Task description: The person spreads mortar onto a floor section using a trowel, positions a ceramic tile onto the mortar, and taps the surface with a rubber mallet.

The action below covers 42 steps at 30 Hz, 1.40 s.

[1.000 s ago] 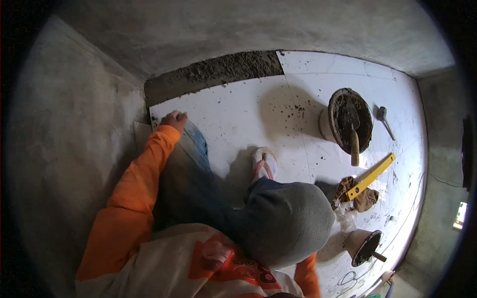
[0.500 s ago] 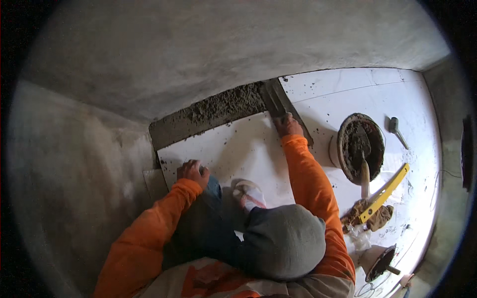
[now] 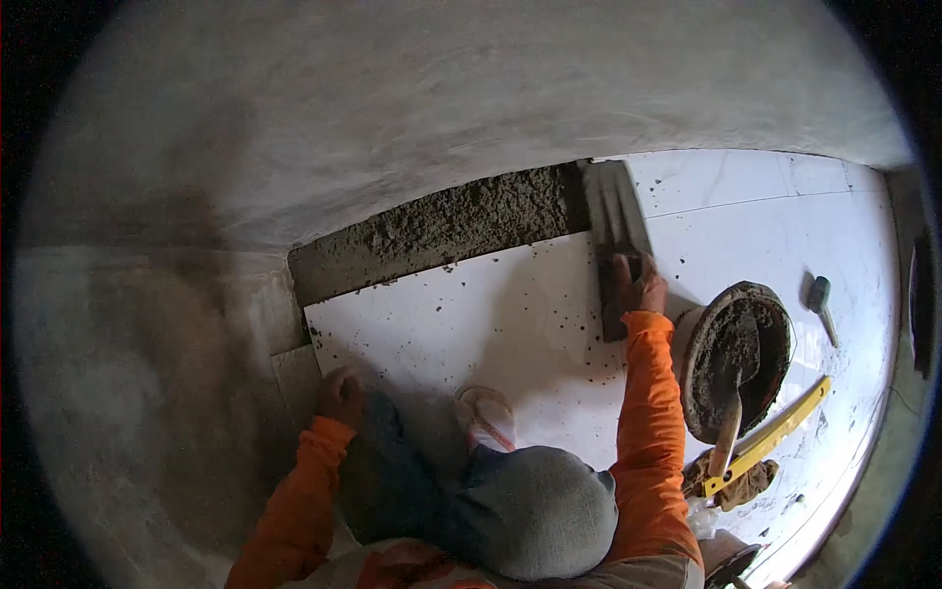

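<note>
My right hand (image 3: pixel 643 285) is closed on a long, flat, grey float (image 3: pixel 618 211). The float lies across the right end of a strip of wet mortar (image 3: pixel 451 226) along the wall, its near end over the white tile (image 3: pixel 510 314). Crumbs of mortar are scattered on the tile. My left hand (image 3: pixel 340 398), fingers curled and apparently holding nothing, is beside my knee near the tile's left corner.
To the right stands a bucket (image 3: pixel 689 368) of mortar with a wooden-handled trowel (image 3: pixel 728 432) in it. Past it lie a mallet (image 3: pixel 820 297), a yellow spirit level (image 3: pixel 775 437) and a brown rag (image 3: pixel 748 486). Bare grey walls (image 3: pixel 373 108) rise ahead and at left.
My right hand and the float have shifted right in the view, and the float stands more upright. My left hand is lower and farther left. The view itself has also shifted.
</note>
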Each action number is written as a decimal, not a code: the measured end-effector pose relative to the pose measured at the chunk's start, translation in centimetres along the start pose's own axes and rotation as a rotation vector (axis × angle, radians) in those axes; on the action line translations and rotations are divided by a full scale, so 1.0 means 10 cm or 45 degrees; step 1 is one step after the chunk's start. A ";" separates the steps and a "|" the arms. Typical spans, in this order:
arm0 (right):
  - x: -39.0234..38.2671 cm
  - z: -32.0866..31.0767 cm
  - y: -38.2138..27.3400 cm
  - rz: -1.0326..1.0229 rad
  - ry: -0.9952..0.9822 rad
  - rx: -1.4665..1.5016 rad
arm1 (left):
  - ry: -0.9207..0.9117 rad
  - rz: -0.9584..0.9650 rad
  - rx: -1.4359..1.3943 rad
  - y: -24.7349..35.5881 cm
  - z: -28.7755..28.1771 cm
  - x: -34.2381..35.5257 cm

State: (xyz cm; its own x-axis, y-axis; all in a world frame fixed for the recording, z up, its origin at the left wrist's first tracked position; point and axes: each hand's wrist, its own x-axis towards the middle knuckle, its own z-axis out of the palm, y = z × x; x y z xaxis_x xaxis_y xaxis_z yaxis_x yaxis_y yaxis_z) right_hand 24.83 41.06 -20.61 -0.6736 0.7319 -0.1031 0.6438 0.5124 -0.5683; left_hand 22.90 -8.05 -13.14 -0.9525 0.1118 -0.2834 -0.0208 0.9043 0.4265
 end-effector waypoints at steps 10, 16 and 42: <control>0.23 0.09 0.02 -0.076 0.118 -0.103 | -0.229 -0.273 0.451 -1.04 0.41 -0.88; 0.51 0.09 0.26 0.176 0.044 -0.274 | -0.297 -0.489 0.169 -0.83 0.20 -0.87; -0.46 0.65 -0.79 -0.007 -0.194 -0.202 | -0.293 -0.544 0.229 -0.67 -0.18 -0.78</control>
State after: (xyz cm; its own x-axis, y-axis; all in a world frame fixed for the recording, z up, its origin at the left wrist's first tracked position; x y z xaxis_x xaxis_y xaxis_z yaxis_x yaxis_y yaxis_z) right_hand 20.45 30.75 -20.91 -0.7167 0.6587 -0.2290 0.6807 0.5895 -0.4348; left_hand 29.94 -15.72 -12.23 -0.7785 -0.2138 -0.5901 -0.3215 0.9433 0.0823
